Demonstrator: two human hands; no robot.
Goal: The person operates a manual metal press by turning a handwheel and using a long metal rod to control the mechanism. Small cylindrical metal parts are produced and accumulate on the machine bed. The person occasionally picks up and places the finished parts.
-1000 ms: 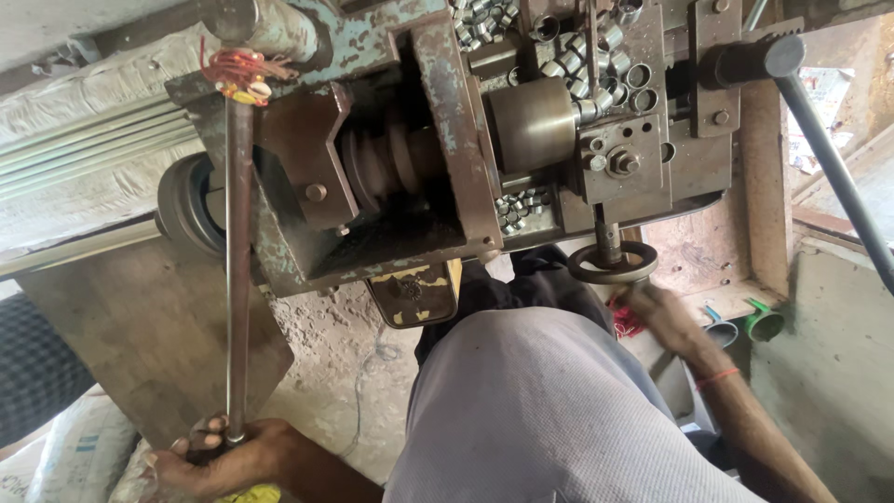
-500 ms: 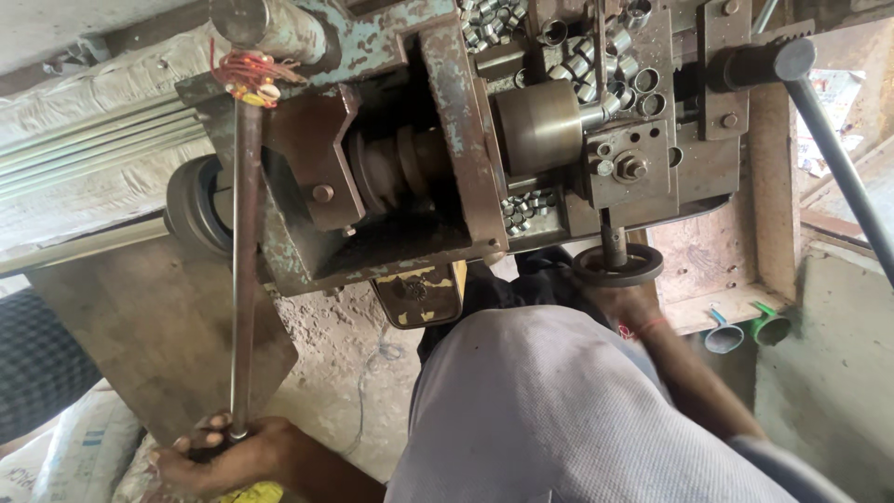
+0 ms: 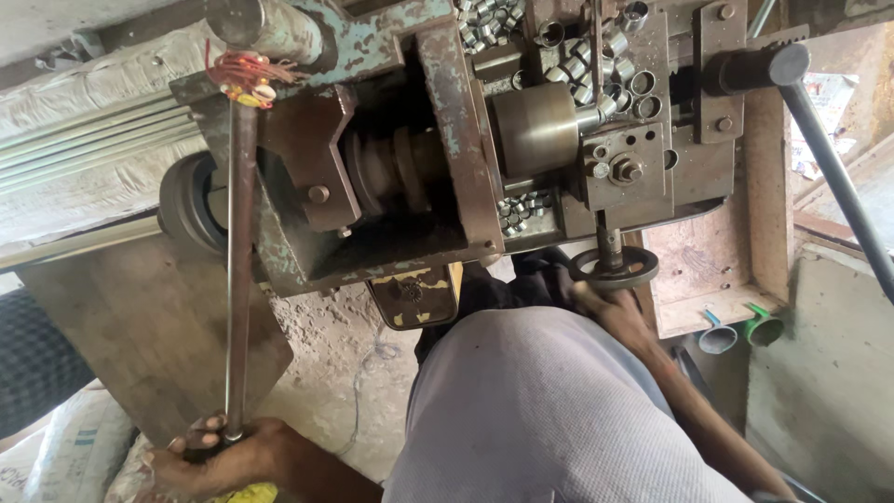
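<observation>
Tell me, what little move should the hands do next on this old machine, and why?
Probably a small turn of the handwheel by the right hand, which already rests on its rim. A metal ring sits at the nose of the chuck facing the tool block, so feeding the tool in seems likely. The left hand already grips the long lever.

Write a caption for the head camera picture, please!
Left hand grips a long lever; right hand holds the lathe's handwheel.

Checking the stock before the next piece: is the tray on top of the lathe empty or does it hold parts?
It holds parts. The tray carries a heap of small metal rings, with more lying lower beside the chuck.
</observation>
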